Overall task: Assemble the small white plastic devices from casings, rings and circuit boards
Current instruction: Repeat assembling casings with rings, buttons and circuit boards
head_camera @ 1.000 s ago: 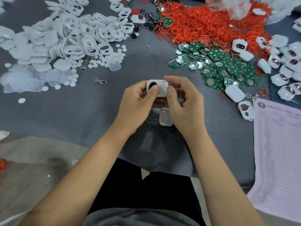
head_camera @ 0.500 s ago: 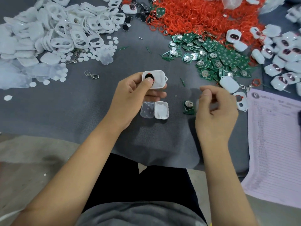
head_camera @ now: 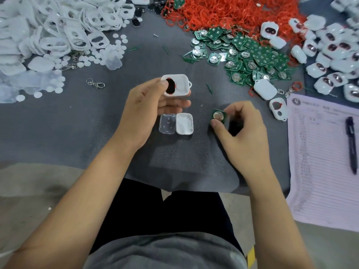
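Here the left hand [head_camera: 153, 101] holds the casing [head_camera: 176, 85] hollow-up, ready; the right hand [head_camera: 240, 129] pinches a circuit board [head_camera: 218, 115] off the surface [head_camera: 77, 121].

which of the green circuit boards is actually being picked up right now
The single circuit board pinched by the right hand, lying apart from the pile of boards farther back; none of those is touched.

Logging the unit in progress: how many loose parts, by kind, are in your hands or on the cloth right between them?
White casing held in left hand: 1
Circuit board pinched by right hand: 1
White casing half: 1
Clear insert: 1
Total: 4
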Tool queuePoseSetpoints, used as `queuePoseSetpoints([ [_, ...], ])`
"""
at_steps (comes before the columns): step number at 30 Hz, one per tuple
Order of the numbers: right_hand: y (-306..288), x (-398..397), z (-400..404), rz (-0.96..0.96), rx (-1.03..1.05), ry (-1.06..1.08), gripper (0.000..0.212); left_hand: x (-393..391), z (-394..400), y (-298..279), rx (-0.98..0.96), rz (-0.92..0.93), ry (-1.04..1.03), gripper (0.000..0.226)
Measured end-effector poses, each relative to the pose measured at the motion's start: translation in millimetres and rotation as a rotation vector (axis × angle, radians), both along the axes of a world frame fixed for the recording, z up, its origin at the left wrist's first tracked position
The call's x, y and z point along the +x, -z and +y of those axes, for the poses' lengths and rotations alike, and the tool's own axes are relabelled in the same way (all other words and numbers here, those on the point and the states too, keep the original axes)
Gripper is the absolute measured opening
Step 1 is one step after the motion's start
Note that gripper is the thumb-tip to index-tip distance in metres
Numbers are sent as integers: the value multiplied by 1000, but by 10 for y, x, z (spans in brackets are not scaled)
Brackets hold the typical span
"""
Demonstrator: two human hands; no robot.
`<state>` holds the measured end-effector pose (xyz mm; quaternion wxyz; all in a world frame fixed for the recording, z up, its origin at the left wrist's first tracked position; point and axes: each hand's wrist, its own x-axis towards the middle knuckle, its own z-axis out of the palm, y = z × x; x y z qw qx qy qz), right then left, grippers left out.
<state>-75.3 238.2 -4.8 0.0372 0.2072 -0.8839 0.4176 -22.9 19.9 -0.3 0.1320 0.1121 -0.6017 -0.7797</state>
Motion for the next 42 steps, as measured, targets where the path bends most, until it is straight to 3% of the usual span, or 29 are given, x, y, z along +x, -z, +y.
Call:
queuePoseSetpoints([
  [5, -90, -42, -220, -117, -361, -19, 21, -20, -23, 10, 42, -29, 8, 43],
  [11, -208, -206, -511, -116, -494, -28, 5, -24, -14, -13, 53, -21, -4, 47],
  [13, -203, -249, -560, -100, -437, 11, 11, -23, -4, -25, 57, -25, -15, 45],
  [18, -20, -254, -513, 68, 21, 81, 16, -18, 31, -20, 79, -30, -126, 42],
  [21, 8, -188, -541, 171, 157, 142, 23, -21, 43, -14, 94, -3, -166, 40],
  [23, -20, -152, -578, 232, 148, 131, 33, -21, 34, -11, 113, 19, -205, 40],
  [26, -42, -98, -654, 326, 54, -72, 27, -4, 15, 0, 159, 53, -286, 41],
  [30, -11, -26, -730, 307, 249, -350, 37, -14, 15, 4, 174, 50, -333, 41],
  [38, -12, -40, -699, 280, 134, -398, 9, -31, 28, 16, 180, 52, -329, 40],
  [42, -16, -70, -651, 225, -94, -405, 4, -34, 30, 27, 183, 61, -309, 38],
])
